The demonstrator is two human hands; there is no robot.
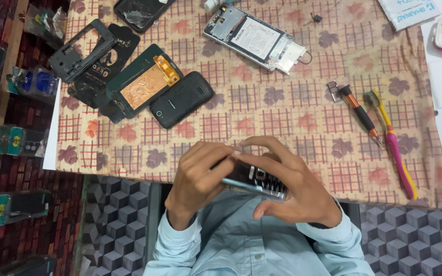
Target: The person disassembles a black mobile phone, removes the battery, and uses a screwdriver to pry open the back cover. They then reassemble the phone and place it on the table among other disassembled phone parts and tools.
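Note:
Both my hands hold a small dark keypad phone (254, 180) just above the table's near edge. My left hand (198, 176) grips its left end, fingers curled over the top. My right hand (295, 186) cups the right end and underside, with the index finger arched over the phone's face. The keypad shows between my hands. Light blue shirt sleeves cover both my wrists.
On the patterned cloth (292, 117) lie a black phone back cover (181, 99), a screen panel with copper foil (141, 84), a black phone frame (80, 50), an opened phone body (254, 37), a screwdriver (360, 113) and a pink-yellow toothbrush (392, 140). Packaged parts line the left floor.

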